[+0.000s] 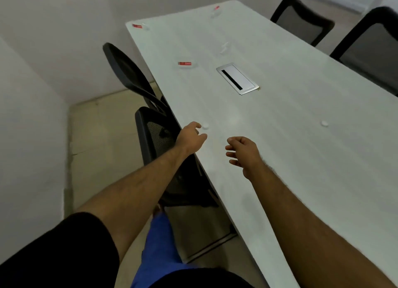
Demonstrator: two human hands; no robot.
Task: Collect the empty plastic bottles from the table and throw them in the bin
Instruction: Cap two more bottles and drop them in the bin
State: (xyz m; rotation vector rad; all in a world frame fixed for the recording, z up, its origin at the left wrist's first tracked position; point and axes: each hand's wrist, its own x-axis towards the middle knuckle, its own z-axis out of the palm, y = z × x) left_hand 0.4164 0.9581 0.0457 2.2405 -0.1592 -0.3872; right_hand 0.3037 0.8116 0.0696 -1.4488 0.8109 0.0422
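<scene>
Closest to the camera, both hands hang over the near-left part of the white table [301,158] holding nothing: the left hand [190,138] has loosely curled fingers right by a small white bottle cap [205,126], the right hand [243,153] is half open with fingers apart. So I'd say collecting has barely begun. Another cap [324,123] sits well to the right. Past the metal cable hatch [237,78], the clear bottles are all far off: a red-labelled one [185,63] lying mid-table, a label-less one [224,47] behind it that's hard to make out, then two more at the far end, left corner [140,26] and right [216,11]. Next move probably needs walking along the left side past the black chairs [150,124]. No bin in view.
</scene>
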